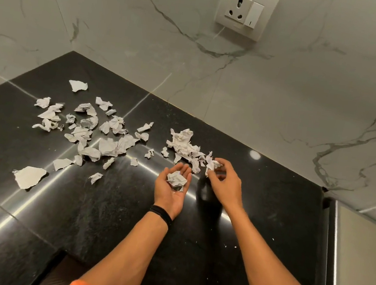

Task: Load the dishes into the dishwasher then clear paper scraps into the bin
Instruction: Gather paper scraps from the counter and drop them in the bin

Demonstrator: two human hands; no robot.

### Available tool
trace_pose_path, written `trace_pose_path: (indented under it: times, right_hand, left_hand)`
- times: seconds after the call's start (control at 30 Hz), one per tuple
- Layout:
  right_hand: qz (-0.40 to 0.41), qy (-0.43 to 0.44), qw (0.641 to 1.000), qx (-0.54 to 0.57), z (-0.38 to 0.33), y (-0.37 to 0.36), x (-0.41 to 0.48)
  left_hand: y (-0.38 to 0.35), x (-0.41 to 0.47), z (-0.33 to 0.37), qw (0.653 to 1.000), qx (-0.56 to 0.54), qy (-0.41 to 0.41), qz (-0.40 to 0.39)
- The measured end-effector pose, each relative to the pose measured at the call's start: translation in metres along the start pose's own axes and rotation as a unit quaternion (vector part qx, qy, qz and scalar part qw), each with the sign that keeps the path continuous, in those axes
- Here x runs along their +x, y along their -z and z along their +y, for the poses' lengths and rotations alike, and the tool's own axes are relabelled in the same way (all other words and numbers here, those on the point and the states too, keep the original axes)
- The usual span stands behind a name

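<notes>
Black polished surface [126, 206] set in a marble wall corner, paper scraps [87, 134] strewn over its far left and middle; left hand [171, 191] palm-up, loosely cupped, carrying a crumpled wad [176, 180]; right hand [223, 185] just beside, pinching one scrap [212, 164] by the nearer pile.

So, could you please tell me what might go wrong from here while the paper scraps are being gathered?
1. The left hand only cups its crumpled wad on an upturned palm; adding the scrap pinched by the right hand might spill it.
2. Small bits like the tiny piece on the dark countertop could be missed.
3. No bin is in view, so a loose handful may shed pieces on the way.
</notes>
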State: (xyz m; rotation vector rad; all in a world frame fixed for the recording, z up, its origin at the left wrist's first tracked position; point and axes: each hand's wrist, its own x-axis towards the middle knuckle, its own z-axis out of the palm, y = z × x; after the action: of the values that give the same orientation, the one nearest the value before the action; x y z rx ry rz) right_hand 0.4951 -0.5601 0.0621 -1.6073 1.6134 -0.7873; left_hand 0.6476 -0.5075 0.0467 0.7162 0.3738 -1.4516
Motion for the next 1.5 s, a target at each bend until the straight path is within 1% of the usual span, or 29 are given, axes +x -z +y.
trace_pose_path:
  times: [0.07, 0.13, 0.23, 0.27, 0.3, 0.37, 0.4, 0.43, 0.47, 0.57, 0.7, 0.77, 0.8, 0.83, 0.9, 0.93, 1.03, 1.1, 1.17, 1.27, 1.33, 1.4, 1.43, 1.5]
  right_hand:
    - [-0.001, 0.012, 0.999, 0.046, -0.007, 0.006, -0.013]
    - [-0.03, 0.043, 0.997, 0.055, -0.015, 0.01, -0.024]
    - [-0.133, 0.104, 0.985, -0.029, -0.026, 0.008, -0.034]
    - [-0.146, 0.118, 0.981, -0.044, -0.028, 0.007, -0.034]
    - [-0.136, 0.119, 0.983, -0.034, -0.03, 0.005, -0.033]
    - [-0.062, 0.088, 0.994, 0.034, -0.027, 0.003, -0.025]
    - [-0.02, 0.068, 0.996, 0.046, -0.024, 0.002, -0.018]
    - [0.011, 0.052, 0.998, 0.025, -0.018, 0.001, -0.011]
    - [0.019, 0.038, 0.999, -0.019, -0.011, -0.001, -0.002]
    - [-0.018, 0.036, 0.986, -0.16, 0.005, -0.007, 0.014]
    - [-0.032, 0.099, 0.962, -0.251, 0.018, -0.018, 0.025]
    - [-0.021, 0.111, 0.957, -0.268, 0.022, -0.02, 0.024]
    - [-0.009, 0.097, 0.962, -0.255, 0.024, -0.018, 0.021]
    - [0.005, 0.065, 0.973, -0.22, 0.024, -0.015, 0.017]
    - [0.031, -0.005, 0.994, -0.106, 0.021, -0.006, 0.006]
    - [0.036, -0.018, 0.998, -0.052, 0.018, -0.003, 0.001]
    - [0.012, 0.016, 0.998, 0.06, 0.002, -0.001, -0.019]
    - [-0.021, 0.056, 0.993, 0.098, -0.013, -0.004, -0.032]
    - [-0.056, 0.078, 0.991, 0.098, -0.023, -0.011, -0.041]
    - [-0.085, 0.111, 0.988, 0.062, -0.03, -0.02, -0.045]
    - [-0.065, 0.106, 0.989, 0.079, -0.031, -0.023, -0.038]
    - [-0.018, 0.078, 0.994, 0.081, -0.027, -0.025, -0.024]
    - [-0.001, 0.063, 0.997, 0.05, -0.024, -0.027, -0.015]
    - [0.002, 0.05, 0.997, -0.052, -0.016, -0.034, 0.003]
  left_hand:
    - [-0.008, 0.002, -0.009, 1.0, 0.009, 0.007, 0.004]
    - [-0.013, 0.005, -0.015, 1.0, 0.026, 0.011, 0.003]
    - [-0.016, 0.003, -0.017, 0.998, 0.05, 0.034, -0.014]
    - [-0.014, 0.002, -0.016, 0.998, 0.043, 0.047, -0.022]
    - [-0.011, 0.0, -0.014, 0.997, 0.031, 0.057, -0.031]
    - [-0.006, -0.004, -0.01, 0.997, 0.004, 0.065, -0.046]
    - [-0.003, -0.005, -0.007, 0.997, -0.009, 0.065, -0.049]
    - [-0.001, -0.005, -0.004, 0.997, -0.022, 0.064, -0.047]
    - [0.001, -0.005, -0.001, 0.997, -0.027, 0.061, -0.043]
    - [0.005, -0.003, 0.006, 0.998, -0.025, 0.052, -0.03]
    - [0.01, -0.002, 0.011, 0.999, -0.012, 0.044, -0.02]
    - [0.013, 0.0, 0.013, 0.999, -0.003, 0.038, -0.013]
    - [0.014, 0.002, 0.013, 0.999, 0.002, 0.035, -0.01]
    - [0.015, 0.003, 0.013, 0.999, 0.006, 0.031, -0.005]
    - [0.013, 0.008, 0.012, 1.0, 0.012, 0.023, 0.008]
    - [0.011, 0.009, 0.01, 1.0, 0.014, 0.02, 0.011]
    - [0.002, 0.01, 0.0, 1.0, 0.021, 0.018, 0.011]
    - [-0.003, 0.01, -0.006, 0.999, 0.027, 0.02, 0.008]
    - [-0.004, 0.011, -0.011, 0.999, 0.032, 0.026, 0.005]
    - [-0.002, 0.012, -0.012, 0.999, 0.011, 0.049, -0.001]
    - [0.0, 0.012, -0.009, 0.999, -0.014, 0.05, -0.004]
    - [0.0, 0.009, -0.004, 0.998, -0.044, 0.044, -0.008]
    - [0.001, 0.008, -0.002, 0.997, -0.056, 0.043, -0.008]
    - [0.002, 0.008, 0.002, 0.997, -0.066, 0.039, -0.003]
